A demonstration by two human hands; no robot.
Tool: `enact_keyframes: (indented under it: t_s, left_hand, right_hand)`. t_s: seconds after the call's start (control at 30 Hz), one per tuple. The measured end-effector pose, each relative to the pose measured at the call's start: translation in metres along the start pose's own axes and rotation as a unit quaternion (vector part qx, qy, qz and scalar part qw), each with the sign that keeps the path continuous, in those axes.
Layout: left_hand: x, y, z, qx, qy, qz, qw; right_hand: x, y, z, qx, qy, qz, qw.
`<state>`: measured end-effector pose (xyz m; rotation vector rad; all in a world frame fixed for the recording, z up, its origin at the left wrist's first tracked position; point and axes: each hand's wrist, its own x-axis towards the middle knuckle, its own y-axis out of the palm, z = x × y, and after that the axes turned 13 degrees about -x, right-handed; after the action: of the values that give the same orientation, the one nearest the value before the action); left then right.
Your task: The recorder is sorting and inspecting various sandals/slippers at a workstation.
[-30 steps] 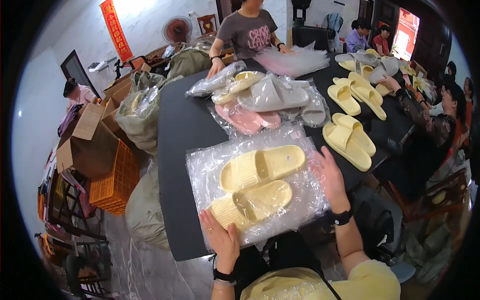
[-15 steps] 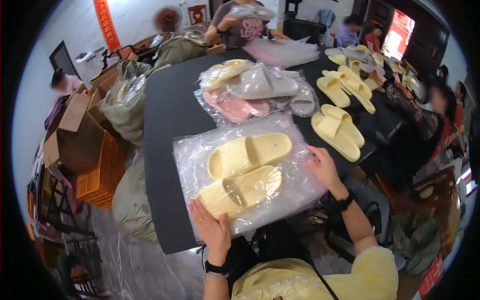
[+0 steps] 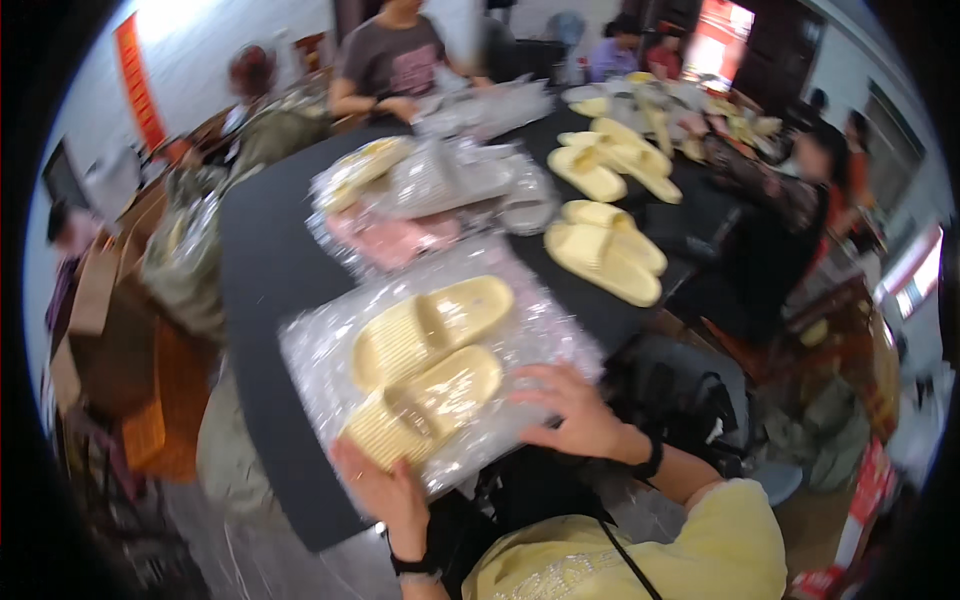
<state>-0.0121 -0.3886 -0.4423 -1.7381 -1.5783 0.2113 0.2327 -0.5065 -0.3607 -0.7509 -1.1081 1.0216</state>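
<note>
A pair of pale yellow slippers lies inside a clear plastic bag on the black table. My left hand grips the bag's near edge by the heel of the lower slipper. My right hand presses flat on the bag's right side, fingers spread, next to the same slipper.
Bagged pink, grey and yellow slippers pile up further along the table. Loose yellow slippers lie to the right. A person in a grey shirt stands at the far end; others sit at right. Cardboard boxes and sacks stand on the left.
The view has swung and come closer to the table. My right hand has slid from the bag's right edge down to its near right corner; my left hand stays on the near edge.
</note>
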Motion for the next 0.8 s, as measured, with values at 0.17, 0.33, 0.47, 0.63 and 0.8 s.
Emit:
enact_keyframes:
  t_s: [0.17,0.33,0.47,0.63,0.8]
  left_hand:
    - [-0.004,-0.004,0.008,0.025,0.036,-0.002,0.999]
    - [-0.003,-0.004,-0.005,0.066,0.067,-0.023,0.995]
    - [-0.003,-0.004,-0.004,0.075,0.059,-0.014,0.995]
    - [-0.005,-0.001,0.020,0.034,0.067,-0.027,0.997]
    - [-0.002,-0.007,-0.001,0.066,0.022,-0.002,0.998]
  right_hand:
    - [0.004,0.010,0.009,-0.011,-0.035,-0.003,0.999]
    - [-0.002,0.017,-0.013,0.117,0.017,-0.098,0.988]
    - [0.006,0.000,-0.012,0.244,0.115,-0.102,0.958]
    - [0.004,-0.002,-0.010,0.394,0.239,-0.041,0.887]
    - [0.000,-0.001,-0.037,0.487,0.176,0.036,0.855]
